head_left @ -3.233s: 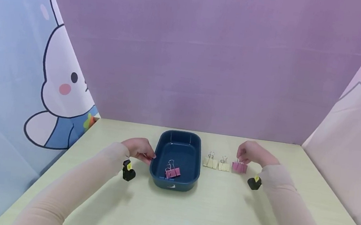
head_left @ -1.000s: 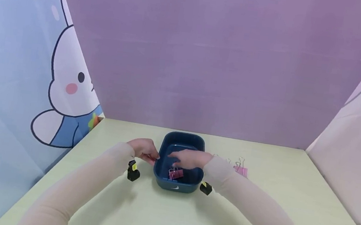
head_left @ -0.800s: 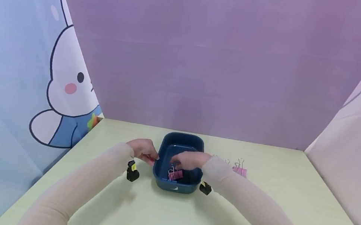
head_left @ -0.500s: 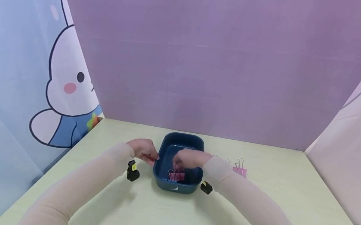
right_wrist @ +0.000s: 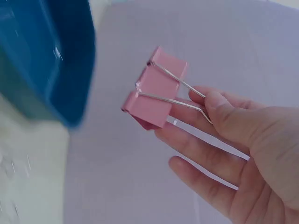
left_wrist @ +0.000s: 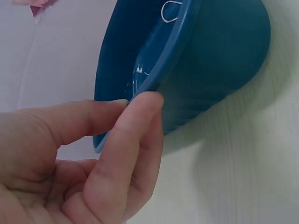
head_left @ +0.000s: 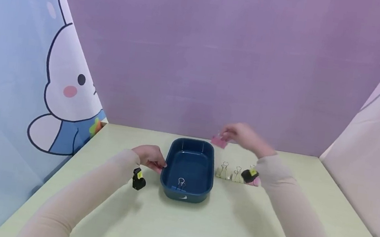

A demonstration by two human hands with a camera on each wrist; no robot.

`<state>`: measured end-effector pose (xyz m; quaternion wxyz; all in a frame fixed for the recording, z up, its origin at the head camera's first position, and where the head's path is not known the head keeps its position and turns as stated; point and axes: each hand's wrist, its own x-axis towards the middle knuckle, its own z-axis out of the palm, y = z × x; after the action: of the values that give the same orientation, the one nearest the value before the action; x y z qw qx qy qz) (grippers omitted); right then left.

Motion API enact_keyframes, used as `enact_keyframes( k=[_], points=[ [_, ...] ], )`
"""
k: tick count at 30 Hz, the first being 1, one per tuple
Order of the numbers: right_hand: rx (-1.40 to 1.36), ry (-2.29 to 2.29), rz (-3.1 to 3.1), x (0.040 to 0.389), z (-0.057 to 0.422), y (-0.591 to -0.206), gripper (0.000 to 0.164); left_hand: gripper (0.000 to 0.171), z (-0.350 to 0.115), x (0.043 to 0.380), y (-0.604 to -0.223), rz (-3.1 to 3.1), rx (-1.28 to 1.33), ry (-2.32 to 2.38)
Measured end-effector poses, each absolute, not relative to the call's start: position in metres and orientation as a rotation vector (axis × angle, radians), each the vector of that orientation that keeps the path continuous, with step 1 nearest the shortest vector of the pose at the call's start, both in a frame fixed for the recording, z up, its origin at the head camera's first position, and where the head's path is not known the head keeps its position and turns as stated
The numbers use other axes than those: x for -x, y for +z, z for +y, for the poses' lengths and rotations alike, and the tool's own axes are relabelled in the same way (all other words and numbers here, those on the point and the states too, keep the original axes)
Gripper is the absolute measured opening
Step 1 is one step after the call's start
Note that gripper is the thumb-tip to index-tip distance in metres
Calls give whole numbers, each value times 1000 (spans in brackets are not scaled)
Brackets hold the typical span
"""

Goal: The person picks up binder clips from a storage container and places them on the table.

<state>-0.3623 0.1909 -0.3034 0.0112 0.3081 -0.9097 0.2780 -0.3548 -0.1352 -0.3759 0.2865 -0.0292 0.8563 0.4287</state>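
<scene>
My left hand (head_left: 151,156) pinches the left rim of a dark blue bin (head_left: 189,166), thumb inside and fingers outside in the left wrist view. Raised beyond the bin's far right corner, my right hand (head_left: 242,136) holds a pink binder clip (right_wrist: 156,88) by its wire handles between thumb and fingers. A blue binder clip (head_left: 179,187) lies inside the bin at the near end, its silver handle upright. Right of the bin stand two cream binder clips (head_left: 222,172) and another pink binder clip (head_left: 254,181), partly hidden behind the right wrist's camera.
The pale wooden table (head_left: 176,231) carries everything. A purple backdrop (head_left: 201,56) rises behind its far edge, close to the right hand. Printed curtains (head_left: 1,91) flank both sides. A small black camera (head_left: 139,179) hangs at the left wrist.
My right hand has taken the pink binder clip out of the bin and moved up and to the right with it, uncovering the cream clips. The left hand stays on the rim.
</scene>
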Motion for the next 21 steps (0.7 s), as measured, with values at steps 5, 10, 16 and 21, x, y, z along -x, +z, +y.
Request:
enact_keyframes(
  k=[5,10,16,21],
  points=[
    [-738,794,-2828,365,245,-299,17,21,-137,353,-375,2292,67,1152],
    [-642,707,-2846,365,289,-309,15,21,-139,353,-374,2295,71,1142],
    [-562,664,-2953,365,319,-340,15,21,-143,354,-376,2275,84,1161],
    [-480,789,-3089,363,333,-367,16,20,-143,355,-379,2272,68,1167]
  ],
)
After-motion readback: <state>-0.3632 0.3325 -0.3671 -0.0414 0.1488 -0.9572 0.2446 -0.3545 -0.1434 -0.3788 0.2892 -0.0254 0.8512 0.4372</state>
